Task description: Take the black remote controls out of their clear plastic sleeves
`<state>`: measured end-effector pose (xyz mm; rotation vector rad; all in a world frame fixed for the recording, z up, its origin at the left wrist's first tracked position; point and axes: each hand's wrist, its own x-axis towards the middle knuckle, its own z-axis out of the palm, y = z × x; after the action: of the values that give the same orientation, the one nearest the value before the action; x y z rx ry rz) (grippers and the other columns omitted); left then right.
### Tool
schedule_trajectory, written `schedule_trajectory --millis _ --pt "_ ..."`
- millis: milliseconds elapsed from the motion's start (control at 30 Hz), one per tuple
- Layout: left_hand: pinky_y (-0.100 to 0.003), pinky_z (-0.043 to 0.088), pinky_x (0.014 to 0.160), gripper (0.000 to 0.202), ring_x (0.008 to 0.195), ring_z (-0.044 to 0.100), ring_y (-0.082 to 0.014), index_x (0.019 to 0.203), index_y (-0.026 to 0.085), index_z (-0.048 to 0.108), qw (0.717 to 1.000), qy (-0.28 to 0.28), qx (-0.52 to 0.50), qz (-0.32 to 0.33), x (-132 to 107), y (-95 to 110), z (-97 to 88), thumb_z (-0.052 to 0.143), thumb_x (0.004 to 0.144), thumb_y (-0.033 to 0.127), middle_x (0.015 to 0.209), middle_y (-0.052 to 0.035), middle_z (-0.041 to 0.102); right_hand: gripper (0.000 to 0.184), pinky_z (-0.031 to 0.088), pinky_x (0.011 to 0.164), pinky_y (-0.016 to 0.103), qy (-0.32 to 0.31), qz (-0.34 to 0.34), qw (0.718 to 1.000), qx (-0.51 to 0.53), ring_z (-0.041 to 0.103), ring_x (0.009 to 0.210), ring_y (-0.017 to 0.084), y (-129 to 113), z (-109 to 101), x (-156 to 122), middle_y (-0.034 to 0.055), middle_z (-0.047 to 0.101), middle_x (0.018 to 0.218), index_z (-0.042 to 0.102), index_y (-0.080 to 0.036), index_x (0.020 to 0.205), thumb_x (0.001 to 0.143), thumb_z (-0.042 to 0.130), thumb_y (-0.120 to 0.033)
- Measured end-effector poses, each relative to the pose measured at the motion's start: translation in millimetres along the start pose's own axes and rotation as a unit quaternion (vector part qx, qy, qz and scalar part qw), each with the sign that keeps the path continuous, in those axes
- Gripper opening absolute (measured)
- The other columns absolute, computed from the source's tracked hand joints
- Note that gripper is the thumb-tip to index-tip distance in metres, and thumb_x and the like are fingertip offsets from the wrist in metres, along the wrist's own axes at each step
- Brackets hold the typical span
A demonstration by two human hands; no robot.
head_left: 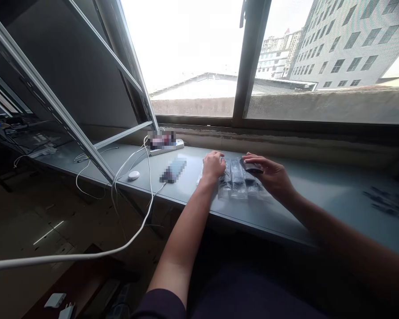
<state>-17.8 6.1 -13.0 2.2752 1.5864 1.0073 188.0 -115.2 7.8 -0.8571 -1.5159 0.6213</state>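
Observation:
Several clear plastic packets (238,179) with dark contents lie side by side on the grey table. My left hand (214,164) rests at the left end of this row, its fingers bent but apart, partly over the nearest packet. Above the row's right end, my right hand (269,170) grips a dark, flat, rounded object (252,166) between thumb and fingers. What kind of thing it is cannot be made out. My right hand covers part of the packets below it.
A phone-like object (173,170) with a cable, a round white piece (133,175) and a power strip (168,147) sit left. White cables (150,177) hang over the edge beside a metal frame (83,141). Dark thin items (390,203) lie at the right.

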Motion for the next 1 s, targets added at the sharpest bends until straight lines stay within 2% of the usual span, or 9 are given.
schedule_trajectory --millis 100,167,400,567,700,767,833,933,1000 --pt "-0.046 0.047 0.132 0.031 0.142 0.07 -0.0292 0.13 0.027 0.084 1.0 -0.003 0.002 -0.003 0.1 0.2 0.3 0.061 0.11 0.02 0.148 -0.0086 0.079 0.046 0.062 0.122 0.063 0.029 0.071 0.997 -0.005 0.082 0.128 0.038 -2.8 -0.1 -2.0 0.0065 0.091 0.122 0.093 -0.032 0.122 0.088 0.103 -0.061" --pt "-0.048 0.046 0.134 0.031 0.142 0.07 -0.0296 0.129 0.027 0.085 1.0 -0.001 0.001 -0.004 0.3 -0.2 0.9 0.061 0.11 0.02 0.148 -0.0088 0.08 0.05 0.068 0.113 0.06 0.043 0.11 0.993 -0.008 0.085 0.117 0.037 -4.5 -1.0 -3.2 0.007 0.091 0.12 0.091 -0.03 0.122 0.088 0.101 -0.065" --pt "-0.048 0.047 0.131 0.029 0.139 0.071 -0.03 0.124 0.027 0.085 1.0 0.001 -0.001 -0.004 1.3 -1.0 3.5 0.058 0.115 0.027 0.142 -0.0091 0.082 0.054 0.072 0.103 0.053 0.016 0.164 0.985 0.039 0.086 0.111 0.034 -5.0 -0.7 -3.5 0.0054 0.091 0.119 0.088 -0.032 0.124 0.086 0.102 -0.067" --pt "-0.047 0.048 0.129 0.032 0.136 0.072 -0.0294 0.122 0.027 0.086 1.0 -0.003 0.005 -0.003 2.3 -1.0 4.5 0.055 0.117 0.03 0.138 -0.0095 0.083 0.052 0.069 0.11 0.062 -0.004 0.125 0.991 0.036 0.086 0.112 0.036 -10.6 3.8 -4.4 0.0062 0.09 0.114 0.089 -0.031 0.12 0.082 0.107 -0.062" --pt "-0.046 0.049 0.127 0.032 0.134 0.073 -0.0294 0.12 0.027 0.086 1.0 -0.007 0.013 -0.003 3.3 -2.1 5.3 0.055 0.117 0.03 0.136 -0.0092 0.084 0.039 0.06 0.125 0.066 -0.017 0.054 0.998 0.031 0.083 0.126 0.038 -15.1 8.2 -6.2 0.0061 0.09 0.123 0.089 -0.033 0.112 0.085 0.106 -0.055" --pt "-0.045 0.05 0.125 0.032 0.132 0.074 -0.0292 0.118 0.027 0.087 1.0 -0.008 0.022 -0.008 3.5 -2.8 5.2 0.055 0.117 0.032 0.132 -0.0091 0.086 0.033 0.057 0.128 0.065 -0.021 0.021 1.0 0.007 0.081 0.133 0.038 -14.7 8.3 -7.1 0.006 0.09 0.129 0.088 -0.033 0.113 0.09 0.103 -0.054" --pt "-0.045 0.05 0.124 0.034 0.131 0.075 -0.0293 0.115 0.028 0.087 0.999 -0.009 0.033 -0.017 3.5 -3.4 4.6 0.054 0.118 0.034 0.127 -0.0095 0.087 0.032 0.059 0.125 0.065 -0.012 -0.003 0.998 -0.057 0.081 0.131 0.039 -12.9 5.8 -7.3 0.0069 0.089 0.128 0.087 -0.033 0.114 0.094 0.098 -0.055" --pt "-0.046 0.05 0.124 0.035 0.133 0.075 -0.0303 0.115 0.028 0.088 0.999 -0.014 0.039 -0.024 2.8 -3.0 3.1 0.055 0.118 0.037 0.122 -0.0096 0.089 0.042 0.064 0.114 0.062 0.016 -0.011 0.984 -0.18 0.082 0.118 0.04 -7.7 -3.6 -4.3 0.0098 0.088 0.122 0.084 -0.031 0.128 0.097 0.091 -0.059" --pt "-0.046 0.049 0.126 0.033 0.134 0.075 -0.0302 0.118 0.028 0.089 0.999 -0.022 0.034 -0.022 2.0 -1.9 2.1 0.057 0.118 0.039 0.121 -0.0092 0.089 0.063 0.066 0.108 0.058 0.022 0.023 0.97 -0.24 0.083 0.114 0.04 -1.8 -14.0 0.8 0.0108 0.088 0.121 0.073 -0.029 0.156 0.101 0.083 -0.059"
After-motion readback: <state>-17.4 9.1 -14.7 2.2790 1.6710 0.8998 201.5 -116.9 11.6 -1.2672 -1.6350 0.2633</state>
